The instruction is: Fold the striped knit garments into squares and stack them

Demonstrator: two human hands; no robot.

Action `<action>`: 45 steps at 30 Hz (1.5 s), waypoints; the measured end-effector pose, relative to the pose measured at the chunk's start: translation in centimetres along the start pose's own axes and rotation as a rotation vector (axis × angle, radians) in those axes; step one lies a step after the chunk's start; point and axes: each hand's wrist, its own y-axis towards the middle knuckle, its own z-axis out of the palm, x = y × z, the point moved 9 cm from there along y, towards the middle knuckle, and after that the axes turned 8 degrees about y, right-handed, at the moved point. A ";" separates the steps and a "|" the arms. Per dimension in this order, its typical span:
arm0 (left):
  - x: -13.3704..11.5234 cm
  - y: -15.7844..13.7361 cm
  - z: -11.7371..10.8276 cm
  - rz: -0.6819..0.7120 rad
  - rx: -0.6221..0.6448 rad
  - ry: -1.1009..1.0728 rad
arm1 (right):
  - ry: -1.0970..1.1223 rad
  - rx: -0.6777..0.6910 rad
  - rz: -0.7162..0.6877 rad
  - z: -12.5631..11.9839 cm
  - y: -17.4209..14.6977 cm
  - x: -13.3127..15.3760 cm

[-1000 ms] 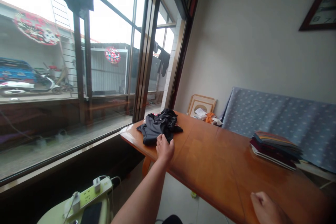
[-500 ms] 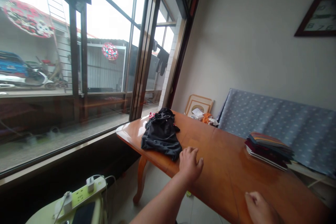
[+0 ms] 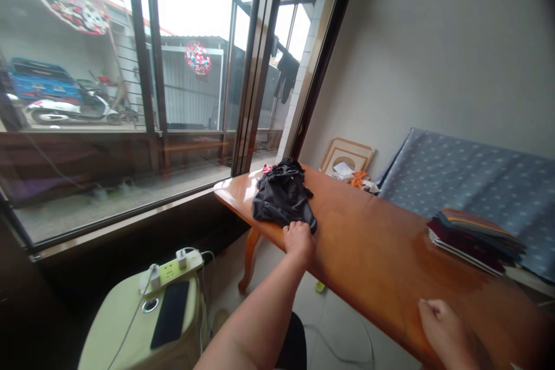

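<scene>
A crumpled heap of dark clothing lies at the window end of the wooden table (image 3: 368, 243), with a black garment (image 3: 284, 196) on top and a bit of red-and-white striped cloth (image 3: 267, 169) at its far left. My left hand (image 3: 299, 240) reaches to the garment's near corner, fingers bent down over its hem. Toward the table's near right side, my right hand (image 3: 444, 324) is curled closed with no object showing in it. A neat stack of folded clothes (image 3: 472, 240) rests on the far right of the table, apart from both hands.
At lower left stands a pale green cabinet (image 3: 117, 312) with a power strip (image 3: 171, 272) and a dark phone-like slab (image 3: 170, 313). A window (image 3: 191, 87) borders the left. Behind the table are a picture frame (image 3: 347, 150) and a blue patterned cover (image 3: 468, 170).
My left hand has moved from beside the black garment onto its near hem, its fingers now bent over the cloth. The whole view has shifted; my right hand stays curled.
</scene>
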 end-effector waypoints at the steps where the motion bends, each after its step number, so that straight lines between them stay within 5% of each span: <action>1: -0.4 -0.2 0.4 0.017 0.006 -0.008 | -0.012 -0.007 0.003 -0.1 0.0 0.0; 20: -9.4 -4.5 4.0 0.396 0.131 -0.029 | 0.072 -0.175 -0.096 -0.5 -0.5 1.3; 36: -17.7 -13.0 5.7 0.890 0.323 -0.284 | 0.070 -0.203 -0.135 0.1 -0.8 1.8; 41: -17.9 -12.0 3.8 0.863 0.270 -0.416 | 0.092 -0.203 -0.142 0.0 -1.2 2.4; 45: -15.4 -8.3 -0.5 0.701 0.014 -0.519 | 0.103 -0.261 -0.126 -1.0 -2.3 3.5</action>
